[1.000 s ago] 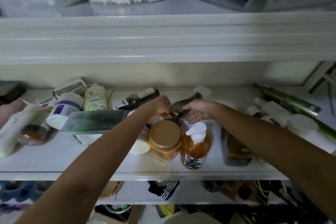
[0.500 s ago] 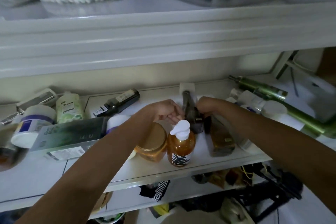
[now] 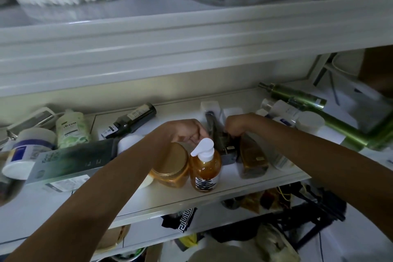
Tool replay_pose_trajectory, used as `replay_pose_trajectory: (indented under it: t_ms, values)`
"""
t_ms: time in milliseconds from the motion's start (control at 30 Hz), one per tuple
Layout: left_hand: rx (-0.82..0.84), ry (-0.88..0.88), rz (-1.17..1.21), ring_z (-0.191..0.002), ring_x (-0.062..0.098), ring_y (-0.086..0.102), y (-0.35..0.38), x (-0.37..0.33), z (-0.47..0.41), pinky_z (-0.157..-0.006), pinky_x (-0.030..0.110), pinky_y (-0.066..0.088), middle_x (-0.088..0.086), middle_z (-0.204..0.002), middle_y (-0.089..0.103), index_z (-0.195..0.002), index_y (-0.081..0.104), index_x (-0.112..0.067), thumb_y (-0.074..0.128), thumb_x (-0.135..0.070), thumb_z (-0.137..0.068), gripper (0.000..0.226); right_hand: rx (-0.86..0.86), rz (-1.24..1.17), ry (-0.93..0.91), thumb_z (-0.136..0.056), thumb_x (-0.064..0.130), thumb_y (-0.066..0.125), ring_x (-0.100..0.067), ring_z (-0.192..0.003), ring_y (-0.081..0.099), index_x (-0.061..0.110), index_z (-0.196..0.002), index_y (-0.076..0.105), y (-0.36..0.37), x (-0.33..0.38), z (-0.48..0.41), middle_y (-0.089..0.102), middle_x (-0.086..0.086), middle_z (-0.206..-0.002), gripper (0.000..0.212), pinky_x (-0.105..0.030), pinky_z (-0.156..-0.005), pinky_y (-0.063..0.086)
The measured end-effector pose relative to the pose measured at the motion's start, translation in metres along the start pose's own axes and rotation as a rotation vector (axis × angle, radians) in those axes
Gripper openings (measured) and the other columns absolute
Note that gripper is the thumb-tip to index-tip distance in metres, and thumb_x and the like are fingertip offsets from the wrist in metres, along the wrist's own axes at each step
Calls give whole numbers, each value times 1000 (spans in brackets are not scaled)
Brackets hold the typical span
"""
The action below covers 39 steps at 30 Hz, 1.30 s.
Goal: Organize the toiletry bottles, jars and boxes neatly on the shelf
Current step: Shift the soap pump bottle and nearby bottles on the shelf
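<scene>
Since a second ago, I saw the dark bottle (image 3: 213,128) had swung from a slant to point at the back wall. The person's left hand (image 3: 187,133) had come off it, fingers loosely curled on nothing, just behind the pump bottle (image 3: 205,166). The right hand (image 3: 236,127) gripped the dark bottle's near end. It lay mid-shelf (image 3: 212,201), between the gold-lidded jar (image 3: 170,161) and a brown bottle (image 3: 253,159).

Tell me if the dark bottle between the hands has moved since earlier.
Yes: the dark bottle swung, near end now right of the pump bottle.
</scene>
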<state>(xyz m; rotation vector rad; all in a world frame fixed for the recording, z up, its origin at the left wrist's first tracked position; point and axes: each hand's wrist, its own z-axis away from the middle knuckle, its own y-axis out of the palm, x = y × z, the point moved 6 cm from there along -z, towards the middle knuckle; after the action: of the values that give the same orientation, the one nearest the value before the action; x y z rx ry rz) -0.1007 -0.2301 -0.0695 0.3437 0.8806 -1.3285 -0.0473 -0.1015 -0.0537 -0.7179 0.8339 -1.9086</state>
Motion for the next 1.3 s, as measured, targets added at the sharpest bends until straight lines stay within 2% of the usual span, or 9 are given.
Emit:
replay_pose_trajectory:
  t_ms: [100, 267, 400, 533, 767, 867, 1033, 1167, 1300]
  values:
    - [-66, 11, -27, -109, 29, 61, -5, 3, -1, -94, 33, 50, 20, -116, 65, -109, 66, 3, 29, 19, -84, 48, -22, 59, 11, -94, 6, 43, -21, -86, 47, -3, -117, 55, 2, 5, 7, 52, -15, -99, 28, -27, -80, 39]
    - [-80, 18, -103, -87, 23, 67, -2, 4, 5, -70, 25, 57, 12, -98, 70, -97, 71, -4, 36, 12, -88, 39, -52, 100, 34, -96, 9, 43, -21, -89, 45, -5, -120, 53, 6, 7, 6, 51, -16, -101, 29, -27, -79, 37]
    - [-147, 104, -57, -102, 23, 66, -6, -3, 14, -92, 35, 53, 10, -107, 71, -100, 73, -10, 34, 5, -93, 43, -93, 48, 74, -96, 10, 42, -24, -93, 52, -1, -120, 54, 8, 3, 15, 56, -17, -108, 29, -31, -87, 43]
    - [-484, 238, 80, -107, 21, 61, -42, -7, 43, -93, 31, 46, 12, -118, 65, -113, 66, -7, 36, 4, -96, 36, -109, 131, 51, -97, 15, 43, -25, -106, 55, 1, -122, 53, 9, 1, 20, 56, -16, -122, 30, -32, -92, 43]
    - [-1050, 192, -235, -138, 25, 34, -113, 57, 136, -112, 29, 25, 12, -151, 33, -143, 38, -10, 39, -27, -101, 45, -230, -36, -69, -99, 22, 38, -28, -116, 53, 5, -124, 56, -26, 7, 33, 56, -14, -128, 36, -31, -90, 39]
    - [-1076, -42, -499, -145, 29, 14, -134, 112, 166, -117, 40, 14, 12, -157, 16, -148, 26, -11, 24, -36, -102, 53, -297, -190, -151, -100, 40, 33, -29, -103, 60, 6, -127, 54, -48, 26, 34, 58, -17, -127, 49, -28, -81, 41]
    - [-1088, -275, -570, -147, 29, 2, -135, 176, 211, -118, 46, 12, 9, -159, 5, -148, 23, -16, 19, -38, -100, 53, -341, -287, -227, -95, 58, 22, -32, -138, 30, 14, -145, 32, -65, 71, 46, 28, -11, -153, 67, -41, -113, 27]
    - [-1056, -301, -565, -146, 29, -3, -103, 185, 245, -118, 50, 10, 5, -159, 1, -150, 15, -17, 5, -54, -93, 69, -276, -228, -289, -94, 63, 16, -29, -141, 24, 18, -148, 24, -62, 119, 57, 23, -7, -155, 71, -41, -114, 22]
    - [-1055, -248, -520, -146, 30, -4, -94, 178, 262, -117, 49, 6, 5, -159, 0, -152, 6, -20, 23, -54, -97, 67, -248, -148, -379, -93, 63, 16, -27, -143, 21, 20, -149, 21, -54, 170, 61, 19, -5, -157, 71, -41, -116, 19]
